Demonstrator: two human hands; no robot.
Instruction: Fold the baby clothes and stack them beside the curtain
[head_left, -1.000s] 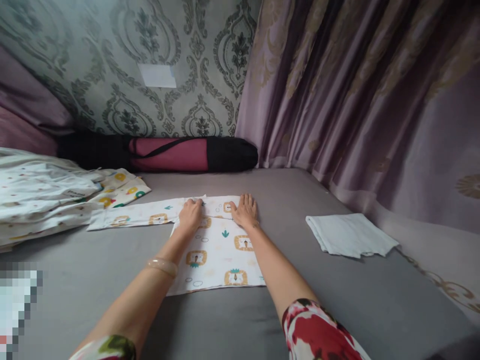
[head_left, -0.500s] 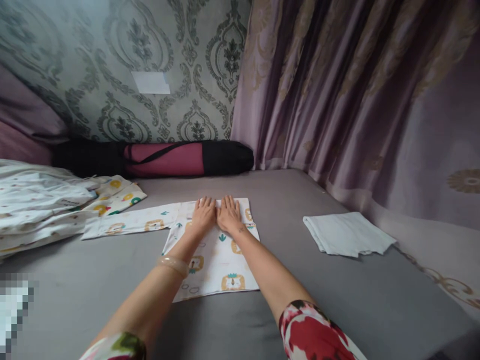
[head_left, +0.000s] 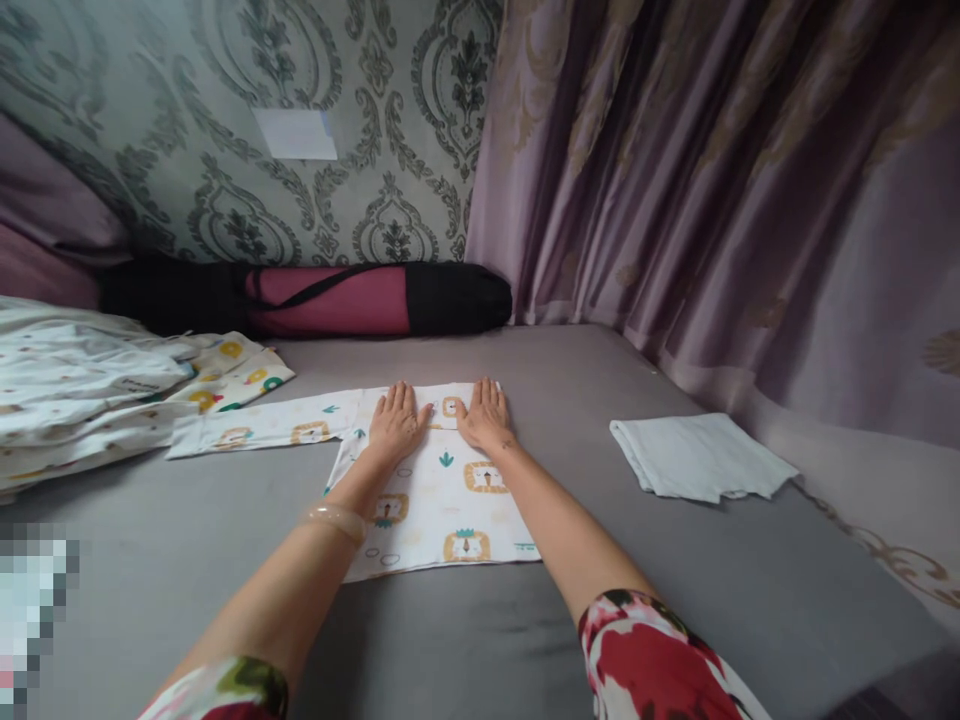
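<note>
Head view: the pile (head_left: 75, 390) on the left is cut off by the frame. Left hand (head_left: 395, 422) and right hand (head_left: 486, 415) lie flat, fingers spread, gripping nothing, pressing the far end of the cloth (head_left: 442, 500) mid-bed and hiding the print there. A towel (head_left: 697, 455) sits well off to the right.

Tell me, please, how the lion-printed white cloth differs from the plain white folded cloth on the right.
The lion-printed white cloth carries yellow lions and teal marks; the plain white folded cloth has no pattern. The left hand and right hand press flat on the printed one; the plain one lies untouched. Both lie on the grey mattress.
</note>
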